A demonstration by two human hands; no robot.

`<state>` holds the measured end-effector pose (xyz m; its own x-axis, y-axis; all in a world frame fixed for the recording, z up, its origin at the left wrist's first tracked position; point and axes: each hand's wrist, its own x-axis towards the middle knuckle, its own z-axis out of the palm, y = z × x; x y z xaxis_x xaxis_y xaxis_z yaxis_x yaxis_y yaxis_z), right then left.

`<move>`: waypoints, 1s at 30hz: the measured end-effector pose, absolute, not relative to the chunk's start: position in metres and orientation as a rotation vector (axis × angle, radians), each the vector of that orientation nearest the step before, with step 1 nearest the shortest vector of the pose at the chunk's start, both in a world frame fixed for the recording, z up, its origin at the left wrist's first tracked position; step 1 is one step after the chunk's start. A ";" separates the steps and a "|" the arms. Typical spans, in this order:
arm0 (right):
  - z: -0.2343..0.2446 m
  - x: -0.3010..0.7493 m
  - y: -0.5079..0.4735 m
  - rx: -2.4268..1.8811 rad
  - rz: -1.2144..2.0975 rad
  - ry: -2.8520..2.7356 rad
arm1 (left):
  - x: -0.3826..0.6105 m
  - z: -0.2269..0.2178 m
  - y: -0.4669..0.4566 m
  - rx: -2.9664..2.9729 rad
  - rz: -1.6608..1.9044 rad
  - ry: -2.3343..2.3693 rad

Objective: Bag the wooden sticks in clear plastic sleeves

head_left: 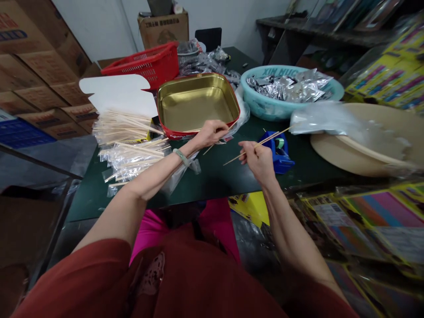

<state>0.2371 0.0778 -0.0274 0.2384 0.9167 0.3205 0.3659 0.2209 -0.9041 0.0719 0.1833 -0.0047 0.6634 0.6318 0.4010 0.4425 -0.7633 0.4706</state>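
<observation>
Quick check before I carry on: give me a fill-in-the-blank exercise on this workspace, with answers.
1. The person's right hand, gripping thin pale wooden sticks, is beside a small plastic tape dispenser coloured ____.
2. The rectangular metal tin with red outer walls is coloured ____ inside.
3. In this view, the perforated red plastic basket stands to the ____ of the round turquoise plastic basin.

Missing words: blue; gold; left.
</observation>
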 end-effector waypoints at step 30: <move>-0.010 0.217 0.074 -1.359 0.433 -1.549 | 0.056 -0.055 0.125 2.490 0.346 0.894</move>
